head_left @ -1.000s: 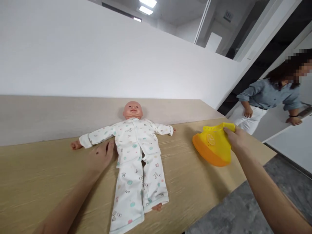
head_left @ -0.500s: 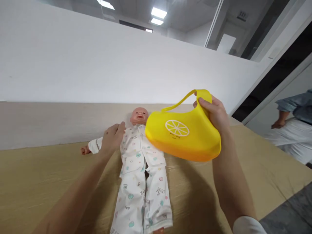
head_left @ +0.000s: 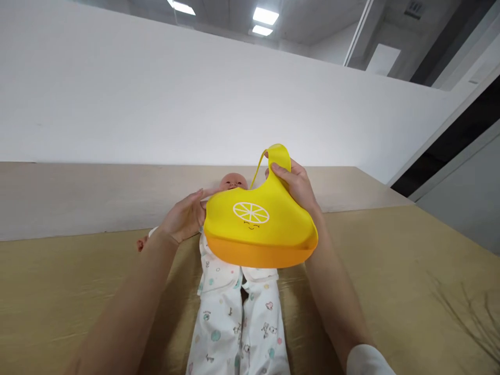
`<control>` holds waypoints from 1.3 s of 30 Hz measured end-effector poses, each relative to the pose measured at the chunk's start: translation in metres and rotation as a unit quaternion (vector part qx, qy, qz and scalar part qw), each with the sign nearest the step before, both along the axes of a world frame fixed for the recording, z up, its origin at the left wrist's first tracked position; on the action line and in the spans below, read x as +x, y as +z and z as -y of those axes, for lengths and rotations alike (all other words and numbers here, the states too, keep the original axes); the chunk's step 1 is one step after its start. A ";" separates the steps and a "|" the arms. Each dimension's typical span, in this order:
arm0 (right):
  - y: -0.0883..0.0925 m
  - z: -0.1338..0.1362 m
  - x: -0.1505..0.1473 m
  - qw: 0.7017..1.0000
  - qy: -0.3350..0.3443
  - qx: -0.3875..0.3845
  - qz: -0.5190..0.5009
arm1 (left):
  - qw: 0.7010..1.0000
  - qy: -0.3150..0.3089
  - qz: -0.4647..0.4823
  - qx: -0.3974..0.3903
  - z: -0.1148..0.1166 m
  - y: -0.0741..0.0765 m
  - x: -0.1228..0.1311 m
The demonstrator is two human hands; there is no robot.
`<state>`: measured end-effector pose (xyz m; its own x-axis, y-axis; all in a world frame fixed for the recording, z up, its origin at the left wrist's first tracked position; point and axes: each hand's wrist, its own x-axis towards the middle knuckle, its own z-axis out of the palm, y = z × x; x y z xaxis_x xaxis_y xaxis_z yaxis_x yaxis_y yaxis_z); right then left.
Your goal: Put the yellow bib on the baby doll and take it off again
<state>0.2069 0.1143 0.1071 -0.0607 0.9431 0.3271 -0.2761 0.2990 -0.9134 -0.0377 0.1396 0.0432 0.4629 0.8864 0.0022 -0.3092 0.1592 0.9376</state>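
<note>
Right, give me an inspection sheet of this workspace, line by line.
Surface: light wood table, with a pale board behind it.
Job's things: yellow silicone bib with an orange lower edge, held above a baby doll lying on its back in printed white pyjamas; the bib hides the doll's chest.
Clutter: nothing seen.
Grips: right hand pinches the bib's neck strap; left hand is at the bib's edge, its hold unclear.
Cables: nothing seen.
Surroundings: white wall, ceiling lights overhead.
</note>
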 end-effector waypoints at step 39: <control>-0.082 -0.097 -0.010 0.958 -0.196 0.014 0.210 | 0.918 0.288 -0.261 0.084 -0.056 -0.021 0.005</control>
